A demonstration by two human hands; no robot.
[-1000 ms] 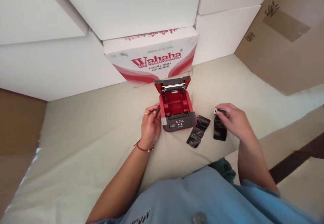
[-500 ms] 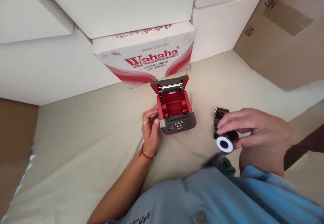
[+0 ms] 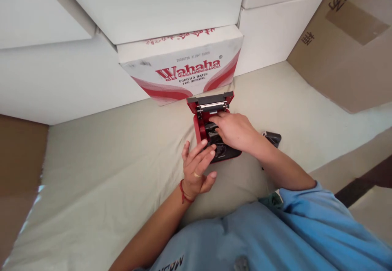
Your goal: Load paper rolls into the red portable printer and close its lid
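Observation:
A small red-and-black label printer (image 3: pixel 227 154) stands on the sheet with its lid (image 3: pixel 211 99) tipped up. My right hand (image 3: pixel 235 130) reaches into its compartment from the right, fingers bent over a roll in shiny dark wrapping (image 3: pixel 212 131). The hand covers much of that roll, so how deep it sits is hard to see. At the printer's front left corner is my left hand (image 3: pixel 198 169), fingers spread and holding nothing. Its fingertips overlap the front panel; whether they touch it I cannot tell. Another dark roll (image 3: pixel 273 138) lies right of the printer, partly behind my right forearm.
Close behind the printer is a white and red water carton (image 3: pixel 186 69), with white boxes (image 3: pixel 147 5) stacked around it. A brown cardboard box (image 3: pixel 343 58) stands at the right. Pale cloth (image 3: pixel 116 173) covers the surface under everything.
My right hand has carried the roll from the right side leftward into the printer's compartment. My left hand has let go of the printer's left side and opened in front of it.

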